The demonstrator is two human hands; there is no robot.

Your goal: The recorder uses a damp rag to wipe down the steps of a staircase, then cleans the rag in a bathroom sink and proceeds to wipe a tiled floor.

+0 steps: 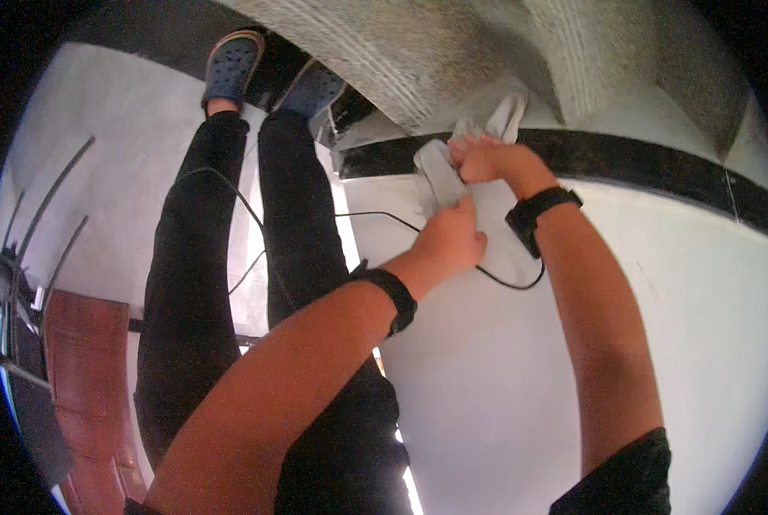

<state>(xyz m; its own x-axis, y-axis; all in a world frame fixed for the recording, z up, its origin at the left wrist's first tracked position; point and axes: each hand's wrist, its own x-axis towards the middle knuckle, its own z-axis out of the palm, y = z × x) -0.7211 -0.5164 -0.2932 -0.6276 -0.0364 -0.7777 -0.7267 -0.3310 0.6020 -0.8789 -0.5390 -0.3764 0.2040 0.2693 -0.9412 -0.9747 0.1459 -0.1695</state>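
A crumpled pale grey cloth (440, 172) lies between my two hands, over the dark band along the wall's edge. My left hand (451, 238) is closed on the cloth's lower part. My right hand (493, 161) rests against its upper part with bent fingers; whether it grips the cloth cannot be told. More of the cloth (507, 119) sticks up beyond my right hand. Each wrist wears a black band, and a thin black cable (509, 283) runs near both bands and across towards my legs.
A dark skirting strip (628, 158) borders the white wall (519, 386). Grey patterned surfaces (435, 58) lie beyond it. My legs in black trousers and blue clogs (232, 67) are at the left. A reddish-brown door (87, 360) and thin dark rods (55, 187) show at the far left.
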